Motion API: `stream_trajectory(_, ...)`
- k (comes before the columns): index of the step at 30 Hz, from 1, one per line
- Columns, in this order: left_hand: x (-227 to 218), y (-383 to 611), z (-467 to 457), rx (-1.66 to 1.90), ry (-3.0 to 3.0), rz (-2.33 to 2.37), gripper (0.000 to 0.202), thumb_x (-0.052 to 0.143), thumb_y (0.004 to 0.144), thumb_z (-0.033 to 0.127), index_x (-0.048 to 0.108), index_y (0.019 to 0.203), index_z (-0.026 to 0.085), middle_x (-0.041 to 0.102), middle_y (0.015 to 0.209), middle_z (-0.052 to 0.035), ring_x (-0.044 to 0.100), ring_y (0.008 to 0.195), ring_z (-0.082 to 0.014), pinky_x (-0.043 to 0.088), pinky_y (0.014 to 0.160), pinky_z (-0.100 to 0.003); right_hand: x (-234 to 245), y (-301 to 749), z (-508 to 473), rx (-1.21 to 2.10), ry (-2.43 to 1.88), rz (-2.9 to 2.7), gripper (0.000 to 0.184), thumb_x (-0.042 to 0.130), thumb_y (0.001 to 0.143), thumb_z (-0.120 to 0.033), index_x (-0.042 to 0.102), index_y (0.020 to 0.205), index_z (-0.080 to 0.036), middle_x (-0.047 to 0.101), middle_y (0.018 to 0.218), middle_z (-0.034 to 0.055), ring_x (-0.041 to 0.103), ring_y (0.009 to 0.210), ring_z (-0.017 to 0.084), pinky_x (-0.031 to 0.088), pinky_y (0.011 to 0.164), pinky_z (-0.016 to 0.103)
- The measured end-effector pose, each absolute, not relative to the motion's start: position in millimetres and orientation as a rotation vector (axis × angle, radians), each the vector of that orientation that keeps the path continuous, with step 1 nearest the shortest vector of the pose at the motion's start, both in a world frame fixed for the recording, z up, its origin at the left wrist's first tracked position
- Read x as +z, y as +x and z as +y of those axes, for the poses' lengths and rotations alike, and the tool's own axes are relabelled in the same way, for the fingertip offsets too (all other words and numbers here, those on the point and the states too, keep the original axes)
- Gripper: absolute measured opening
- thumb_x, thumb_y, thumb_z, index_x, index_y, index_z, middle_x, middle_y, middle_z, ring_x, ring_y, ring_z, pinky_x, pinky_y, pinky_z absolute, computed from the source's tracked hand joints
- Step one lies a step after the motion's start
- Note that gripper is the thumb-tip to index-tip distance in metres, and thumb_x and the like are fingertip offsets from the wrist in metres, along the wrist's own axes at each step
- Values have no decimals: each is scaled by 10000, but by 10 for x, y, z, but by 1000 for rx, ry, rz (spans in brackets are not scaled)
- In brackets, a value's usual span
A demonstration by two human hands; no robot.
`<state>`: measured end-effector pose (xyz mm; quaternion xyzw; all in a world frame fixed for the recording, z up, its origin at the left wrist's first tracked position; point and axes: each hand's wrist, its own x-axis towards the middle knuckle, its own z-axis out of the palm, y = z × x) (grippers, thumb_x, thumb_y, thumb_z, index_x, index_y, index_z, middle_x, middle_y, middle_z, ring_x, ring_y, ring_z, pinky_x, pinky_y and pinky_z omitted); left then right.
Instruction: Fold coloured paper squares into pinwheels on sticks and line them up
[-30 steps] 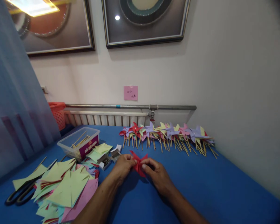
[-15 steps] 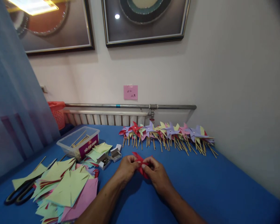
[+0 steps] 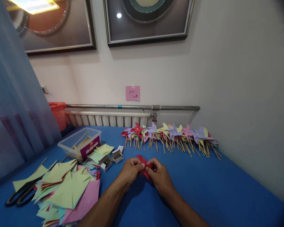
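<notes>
Between my two hands is a red paper pinwheel (image 3: 142,159), its folded blades partly covered by my fingers. My left hand (image 3: 132,170) pinches it from the left, thumb on top near the middle. From the right, my right hand (image 3: 158,171) grips it with thumb and forefinger. No stick shows on this pinwheel. Just left of my left hand stand two small open boxes; the nearer box (image 3: 106,164) holds small metal pins, and the other box (image 3: 117,156) lies behind it.
Cut paper squares (image 3: 68,189) are heaped at the left beside black-handled scissors (image 3: 26,190). A clear plastic tub (image 3: 68,145) holds wooden sticks. Finished pinwheels (image 3: 172,134) lie in a row along the back of the blue table (image 3: 215,189), below a pipe (image 3: 177,108).
My fingers have shifted slightly on the red pinwheel, and its visible blades have turned a little. Both hands keep their hold in about the same place.
</notes>
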<state>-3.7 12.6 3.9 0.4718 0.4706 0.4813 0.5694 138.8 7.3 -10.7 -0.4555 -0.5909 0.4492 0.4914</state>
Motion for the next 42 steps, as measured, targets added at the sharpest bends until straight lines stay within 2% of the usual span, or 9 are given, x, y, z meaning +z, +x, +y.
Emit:
stream_trajectory(7,32,-50,111,1114,1141,1106,303,800,547,351,577,614,157,572,543,7,435,496,-86,300,533,-240,-126,1391,94,1090,-1152,-1421,147,631,738,-349,541,744,-233,488,544,-73,393,490,111,323,488,238)
stream_trajectory(13,-50,-46,166,1165,1154,1167,283,744,566,358,525,559,180,491,467,43,354,443,-69,211,484,-234,-152,1369,91,1100,-1118,-1414,112,629,726,-288,564,789,-221,530,610,-57,438,521,110,344,498,232)
stream_trajectory(15,-50,-49,175,1184,1151,1173,291,743,568,366,517,556,183,483,464,47,346,435,-66,204,478,-232,-160,1363,100,1106,-1091,-1377,296,642,716,-275,601,1002,-212,595,710,-38,497,558,121,385,516,237)
stream_trajectory(18,-26,-52,178,1230,1151,1179,296,738,570,375,513,557,184,475,468,52,339,437,-63,212,474,-228,-172,1364,128,1156,-1045,-1264,738,690,700,-298,425,1385,-222,668,893,0,563,593,134,436,542,253)
stream_trajectory(20,-9,-48,176,1264,1155,1170,296,732,572,384,515,561,183,471,470,55,335,442,-61,217,474,-224,-187,1369,148,1216,-1016,-1181,844,736,681,-326,371,1433,-214,692,919,17,610,633,154,469,583,270)
stream_trajectory(24,-2,-28,165,1288,1169,1136,300,732,585,395,526,575,178,467,479,61,340,446,-61,227,477,-219,-213,1376,148,1348,-923,-1099,539,799,673,-395,625,1133,-177,736,913,63,683,827,220,518,755,322)
stream_trajectory(27,-25,-9,152,1286,1203,1144,276,722,613,384,553,594,166,477,495,57,348,456,-62,230,481,-217,-200,1374,114,1363,-903,-1122,347,804,692,-405,706,935,-177,751,903,68,675,832,217,507,764,311)
stream_trajectory(32,-56,18,135,1300,1218,1150,234,700,631,355,588,614,151,508,526,40,371,476,-65,255,495,-216,-157,1370,88,1304,-976,-1101,300,803,666,-391,734,858,-171,721,757,36,613,685,183,463,656,278)
stream_trajectory(42,-92,17,162,1287,1191,1157,221,705,600,331,574,586,154,493,509,43,360,478,-62,242,499,-212,-185,1360,110,1252,-1096,-1111,179,728,673,-311,722,772,-161,683,671,11,554,600,152,417,588,263)
